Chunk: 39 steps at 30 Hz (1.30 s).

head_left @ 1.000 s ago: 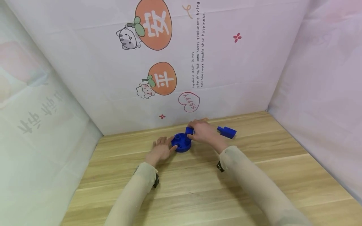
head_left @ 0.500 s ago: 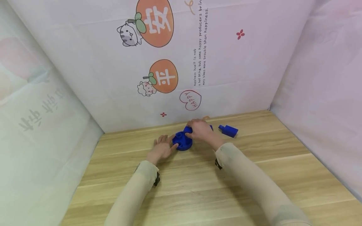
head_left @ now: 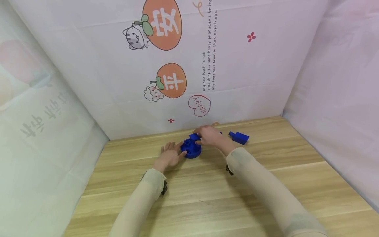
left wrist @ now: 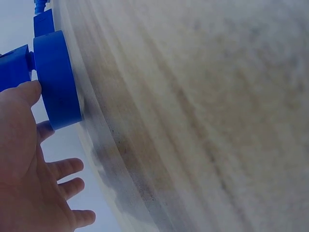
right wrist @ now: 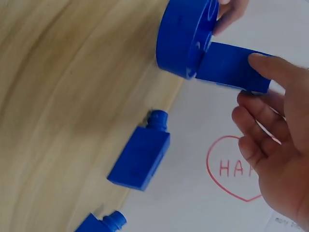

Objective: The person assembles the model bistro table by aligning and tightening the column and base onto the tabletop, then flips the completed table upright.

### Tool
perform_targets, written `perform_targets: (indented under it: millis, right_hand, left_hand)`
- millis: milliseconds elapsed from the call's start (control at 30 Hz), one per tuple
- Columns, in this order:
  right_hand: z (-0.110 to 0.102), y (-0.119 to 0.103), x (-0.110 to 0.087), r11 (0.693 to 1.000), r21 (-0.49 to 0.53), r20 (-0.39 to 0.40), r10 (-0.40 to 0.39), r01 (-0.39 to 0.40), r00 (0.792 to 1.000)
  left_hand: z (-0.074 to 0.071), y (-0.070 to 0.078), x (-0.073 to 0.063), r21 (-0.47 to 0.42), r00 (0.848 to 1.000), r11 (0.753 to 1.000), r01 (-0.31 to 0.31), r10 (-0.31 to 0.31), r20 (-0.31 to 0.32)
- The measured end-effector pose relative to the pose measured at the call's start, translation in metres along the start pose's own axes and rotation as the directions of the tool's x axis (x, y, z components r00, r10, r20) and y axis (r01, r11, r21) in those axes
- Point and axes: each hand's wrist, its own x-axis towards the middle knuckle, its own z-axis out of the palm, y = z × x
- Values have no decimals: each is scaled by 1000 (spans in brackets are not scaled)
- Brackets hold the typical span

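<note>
A round blue base (head_left: 192,154) with sockets in its upper face lies on the wooden table. My left hand (head_left: 168,158) holds its left rim between thumb and index finger; the other fingers are spread in the left wrist view. My right hand (head_left: 210,136) pinches a blue rectangular block (right wrist: 227,66) between thumb and fingers. That block stands at the base's far right part, its lower end against the socket face; how deep it sits is hidden. The right wrist view shows another blue block (right wrist: 141,157) with a ridged, round neck lying near the base.
One more necked blue block (head_left: 240,138) lies on the table right of my right hand. Behind the table (head_left: 189,197) rises a printed white cloth (head_left: 234,75), with more cloth along the left and right sides.
The blue block in my right hand has shifted slightly left and tilts differently on the base. A second block has come partly into sight behind that hand. My left hand stays on the base.
</note>
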Motion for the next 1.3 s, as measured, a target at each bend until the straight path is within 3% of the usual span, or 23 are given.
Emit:
perform_targets:
  millis: [133,267,667,967,1300]
  right_hand:
    - [5,-3,3,994,62,-60,95,-91,994]
    - [7,-5,5,981,120,-61,163,-155,985]
    - [11,1,6,989,98,-41,111,-107,993]
    - [16,3,6,954,188,-49,245,-232,968]
    - [12,4,3,973,166,-31,167,-159,985]
  left_hand:
    - [1,0,1,-1,1000,1000,6,-6,10]
    - [1,-1,2,-3,1000,1000,1,-1,10]
    - [-1,-1,-1,3,1000,1000,-3,3,11]
    - [1,-1,-2,-9,1000,1000,-7,7,12]
    - [-1,-1,-2,-16,1000,1000,-10,10,14]
